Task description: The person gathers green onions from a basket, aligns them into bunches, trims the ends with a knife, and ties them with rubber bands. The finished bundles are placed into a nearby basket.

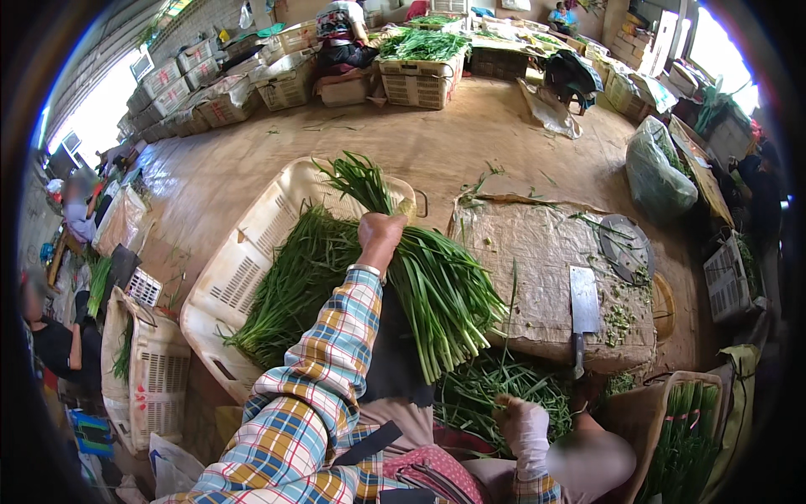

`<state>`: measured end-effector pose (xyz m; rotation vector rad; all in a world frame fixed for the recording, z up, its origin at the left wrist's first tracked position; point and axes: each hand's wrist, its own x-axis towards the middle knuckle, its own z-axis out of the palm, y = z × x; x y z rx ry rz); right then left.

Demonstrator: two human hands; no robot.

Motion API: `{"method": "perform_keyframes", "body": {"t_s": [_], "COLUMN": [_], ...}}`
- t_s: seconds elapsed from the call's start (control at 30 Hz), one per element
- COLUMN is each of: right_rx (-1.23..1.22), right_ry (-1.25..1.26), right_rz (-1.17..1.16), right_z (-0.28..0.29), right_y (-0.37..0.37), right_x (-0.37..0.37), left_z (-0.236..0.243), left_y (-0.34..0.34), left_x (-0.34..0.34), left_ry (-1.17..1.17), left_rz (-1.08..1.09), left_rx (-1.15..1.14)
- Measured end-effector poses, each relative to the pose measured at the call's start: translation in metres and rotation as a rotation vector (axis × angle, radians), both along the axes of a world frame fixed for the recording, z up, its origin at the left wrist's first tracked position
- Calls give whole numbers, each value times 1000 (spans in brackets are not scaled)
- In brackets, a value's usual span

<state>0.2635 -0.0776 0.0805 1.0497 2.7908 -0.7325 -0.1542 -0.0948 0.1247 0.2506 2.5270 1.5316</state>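
Observation:
My left hand [382, 238] is closed round a bunch of garlic chives [445, 290], gripped near its leafy end. Its pale stalk ends hang down to the right, above my lap. Below it on the right, my right hand [522, 427], covered in white with tan fingertips, is held low with its fingers curled. Whether anything is in those fingers is hidden. Loose green leaves [478, 388] lie in a heap beside it. More garlic chives [290, 290] fill part of a cream plastic crate [239, 260] to the left of my arm.
A cleaver [583, 307] rests on a covered block [512, 277] scattered with green scraps. Tied bundles [684, 437] stand in a crate at the lower right. Another crate [159, 370] is at the left. A filled plastic bag [659, 172] sits far right. Other people work around the room.

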Motion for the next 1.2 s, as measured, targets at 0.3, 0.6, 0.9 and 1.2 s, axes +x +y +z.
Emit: {"method": "perform_keyframes", "body": {"t_s": [0.3, 0.6, 0.9, 1.2], "right_rx": [621, 626, 513, 378], "right_ry": [317, 639, 774, 973], "right_rz": [390, 191, 119, 87], "right_z": [29, 14, 24, 22], "right_y": [24, 1, -19, -33], "right_x": [-122, -127, -112, -102], "left_z": [11, -3, 2, 15], "left_y": [5, -4, -1, -10], "left_x": [1, -9, 10, 26], "left_ry": [-10, 20, 100, 36], "left_rz": [-5, 6, 2, -72], "left_rx": [-55, -55, 236, 339]}}
